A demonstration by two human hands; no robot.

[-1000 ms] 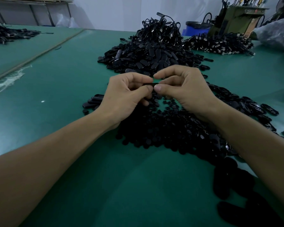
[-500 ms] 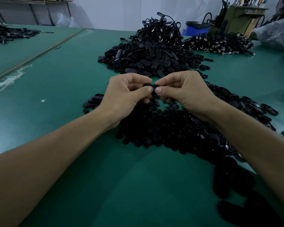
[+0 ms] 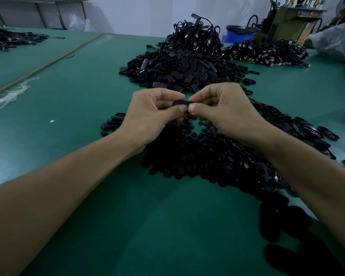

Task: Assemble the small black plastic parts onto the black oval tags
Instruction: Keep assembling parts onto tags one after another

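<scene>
Both hands meet above the green table [image 3: 72,156]. My left hand [image 3: 149,118] and my right hand [image 3: 223,112] pinch one black oval tag [image 3: 180,102] between thumbs and forefingers, thumb tips nearly touching. Most of the tag is hidden by the fingers; I cannot tell whether a small part sits on it. Under the hands lies a pile of small black plastic parts [image 3: 197,156]. Loose oval tags [image 3: 307,130] spread out to the right, and a few lie at the left [image 3: 113,122].
A big heap of black oval tags [image 3: 179,70] lies beyond the hands, topped by a tangle of black cords [image 3: 195,34]. Another pile with metal clips [image 3: 267,53] sits far right. A green machine [image 3: 287,22] and blue bin [image 3: 237,34] stand behind. Dark shapes [image 3: 287,236] lie near right.
The right hand's fingers have curled in and its thumb has closed toward the left thumb on the tag. Both hands stay in much the same place.
</scene>
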